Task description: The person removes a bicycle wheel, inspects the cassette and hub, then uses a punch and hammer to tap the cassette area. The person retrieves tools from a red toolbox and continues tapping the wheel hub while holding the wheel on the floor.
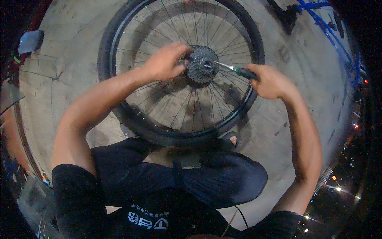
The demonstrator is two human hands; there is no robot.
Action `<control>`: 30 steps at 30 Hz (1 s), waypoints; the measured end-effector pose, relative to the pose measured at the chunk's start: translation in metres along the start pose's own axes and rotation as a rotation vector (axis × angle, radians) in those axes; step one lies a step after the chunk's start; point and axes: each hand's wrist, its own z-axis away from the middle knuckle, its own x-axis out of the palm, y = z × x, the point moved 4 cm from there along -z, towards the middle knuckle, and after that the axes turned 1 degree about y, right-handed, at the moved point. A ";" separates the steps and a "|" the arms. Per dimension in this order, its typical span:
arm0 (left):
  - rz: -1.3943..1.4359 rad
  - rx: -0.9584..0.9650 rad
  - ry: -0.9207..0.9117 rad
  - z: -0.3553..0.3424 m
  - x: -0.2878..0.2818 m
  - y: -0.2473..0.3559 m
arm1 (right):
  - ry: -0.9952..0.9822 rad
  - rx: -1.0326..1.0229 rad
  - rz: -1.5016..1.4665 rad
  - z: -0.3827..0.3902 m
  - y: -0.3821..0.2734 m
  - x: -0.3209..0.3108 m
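In front of my bent legs is a bicycle wheel (254,32) with a black tyre and thin spokes. At its hub sits a grey cassette of stacked sprockets (199,74). My left hand (169,61) is at the cassette's left edge, fingers curled against it; what the fingertips pinch, if anything, is hidden. My right hand (270,81) is closed round the black and green handle of a screwdriver (243,73). The metal shaft points left, its tip at the middle of the cassette near the axle hole; whether it touches cannot be made out.
Concrete floor (71,75) surrounds the wheel. Blue tubing or straps (324,26) and a dark object (287,18) are at the upper right. A grey rounded object (31,42) lies at the far left. My sandalled foot (232,140) is close to the tyre's near edge.
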 end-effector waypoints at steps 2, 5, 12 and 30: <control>0.049 -0.058 0.064 -0.011 -0.002 0.004 | -0.010 0.046 0.065 -0.008 -0.006 -0.004; 0.103 -0.015 0.149 -0.031 -0.001 0.009 | 0.062 0.088 0.086 -0.020 0.002 -0.005; 0.062 0.179 -0.022 -0.084 0.023 0.071 | 0.038 -0.084 0.113 -0.044 -0.008 -0.017; 0.565 -0.385 -0.047 -0.075 -0.003 0.070 | 0.624 -0.271 -0.602 0.002 0.013 -0.014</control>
